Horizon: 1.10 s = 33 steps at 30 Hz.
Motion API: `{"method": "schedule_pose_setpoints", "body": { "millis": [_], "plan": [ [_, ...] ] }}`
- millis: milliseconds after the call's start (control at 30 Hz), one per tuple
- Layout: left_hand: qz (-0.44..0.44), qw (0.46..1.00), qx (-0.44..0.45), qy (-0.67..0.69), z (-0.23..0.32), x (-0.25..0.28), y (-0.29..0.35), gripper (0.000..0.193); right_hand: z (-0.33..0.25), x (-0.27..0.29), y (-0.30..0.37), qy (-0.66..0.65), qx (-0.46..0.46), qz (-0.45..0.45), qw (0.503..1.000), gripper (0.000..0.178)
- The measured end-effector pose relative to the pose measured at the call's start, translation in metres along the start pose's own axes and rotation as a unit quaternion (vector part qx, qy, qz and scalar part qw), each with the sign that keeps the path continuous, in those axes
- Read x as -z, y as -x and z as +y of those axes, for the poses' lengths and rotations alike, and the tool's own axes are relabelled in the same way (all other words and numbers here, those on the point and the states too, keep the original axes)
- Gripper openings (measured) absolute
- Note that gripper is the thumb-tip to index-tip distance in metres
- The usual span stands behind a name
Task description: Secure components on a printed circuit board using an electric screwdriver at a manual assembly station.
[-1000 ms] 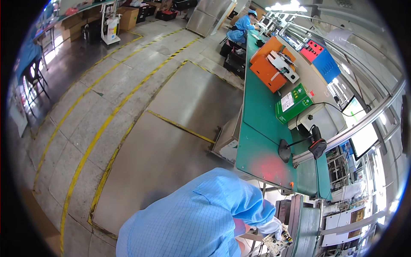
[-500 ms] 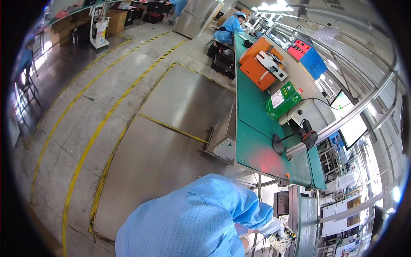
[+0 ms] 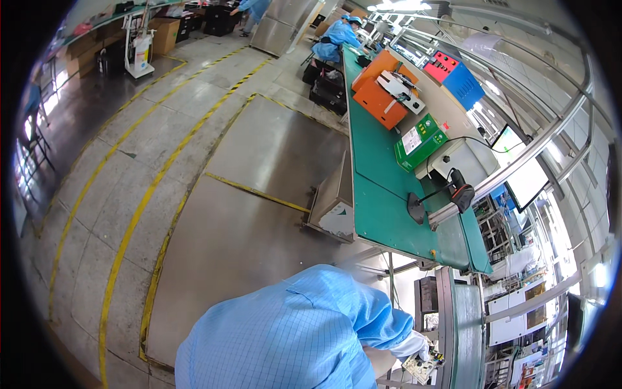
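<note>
My left arm, in a blue gridded sleeve (image 3: 278,330), comes in from the lower edge and bends to the right. At its end, my left hand (image 3: 414,345) wears a white glove and is closed on the edge of a circuit board (image 3: 421,371). The board is pale, with dark and yellow parts on it. It is beside a metal-framed conveyor rail (image 3: 446,311). The lower edge cuts off what lies under the board. My right hand is not in view.
A green-topped bench (image 3: 389,211) runs away ahead, bearing a barcode scanner (image 3: 461,194) on a stand, a green box (image 3: 420,142) and orange equipment (image 3: 382,97). Under it stands a grey cabinet (image 3: 332,204). Metal tubing (image 3: 518,178) crosses at right. Other people in blue (image 3: 337,35) sit farther off.
The bench and surroundings have shifted slightly left and up in the picture. My left hand keeps its grip on the circuit board, in nearly the same place.
</note>
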State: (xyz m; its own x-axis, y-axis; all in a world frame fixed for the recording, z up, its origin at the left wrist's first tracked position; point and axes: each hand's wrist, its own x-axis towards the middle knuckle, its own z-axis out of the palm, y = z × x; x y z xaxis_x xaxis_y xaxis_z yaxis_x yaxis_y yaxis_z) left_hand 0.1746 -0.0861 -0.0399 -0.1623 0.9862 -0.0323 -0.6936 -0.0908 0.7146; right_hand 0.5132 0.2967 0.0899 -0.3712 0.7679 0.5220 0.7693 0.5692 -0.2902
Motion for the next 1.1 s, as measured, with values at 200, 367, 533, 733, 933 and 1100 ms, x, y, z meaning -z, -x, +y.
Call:
{"method": "schedule_pose_setpoints", "body": {
  "millis": [200,367,533,733,933,1100],
  "plan": [
    [0.114,0.961,-0.194,-0.163,-0.012,-0.012,0.014,0.017,-0.012,0.000,0.016,0.016,-0.019,-0.001,1.000,0.038],
    [0.113,0.970,-0.131,-0.169,0.003,-0.019,0.022,0.016,-0.020,-0.013,0.038,0.027,-0.040,-0.015,0.999,0.038],
    [-0.064,0.997,0.044,-0.002,0.001,-0.008,0.006,0.020,-0.032,-0.032,0.056,0.045,-0.052,-0.046,0.997,0.039],
    [-0.057,0.995,0.042,-0.073,0.019,-0.025,0.032,0.017,-0.062,-0.063,0.060,0.064,-0.044,-0.087,0.993,0.039],
    [-0.011,0.994,0.012,-0.109,-0.001,-0.053,0.035,0.019,-0.065,-0.072,0.078,0.084,-0.058,-0.112,0.988,0.039],
    [-0.439,0.861,-0.088,-0.242,-0.019,-0.011,-0.027,0.026,0.020,-0.026,0.176,0.108,-0.200,-0.093,0.969,0.040]
  ]
}}
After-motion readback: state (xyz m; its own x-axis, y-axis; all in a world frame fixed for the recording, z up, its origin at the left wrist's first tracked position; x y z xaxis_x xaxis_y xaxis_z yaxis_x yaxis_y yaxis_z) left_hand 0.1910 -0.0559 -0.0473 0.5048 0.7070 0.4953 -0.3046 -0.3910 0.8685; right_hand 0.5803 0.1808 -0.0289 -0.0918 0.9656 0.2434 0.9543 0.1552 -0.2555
